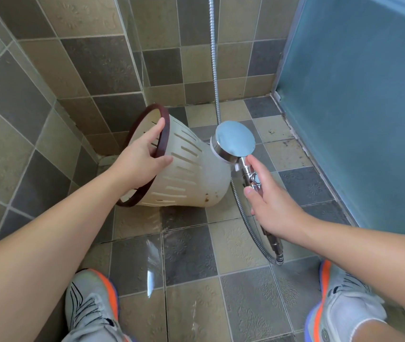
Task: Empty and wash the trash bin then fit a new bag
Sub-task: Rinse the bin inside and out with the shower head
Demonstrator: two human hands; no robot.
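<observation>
A white slotted trash bin [191, 174] with a dark brown rim lies tipped on its side over the tiled floor, its mouth facing left. My left hand [142, 154] grips the rim, thumb on the outer wall and fingers inside the opening. My right hand [268, 196] holds the chrome handle of a shower head [234, 140], whose round face sits close to the bin's base. No water spray is visible. The bin has brown stains near its bottom edge.
A metal shower hose [213, 58] runs up the tiled corner wall and loops on the floor near my right shoe [344, 304]. A frosted blue-green panel [357, 107] stands at right. A glass partition [132, 58] is at left. My left shoe [92, 302] is below.
</observation>
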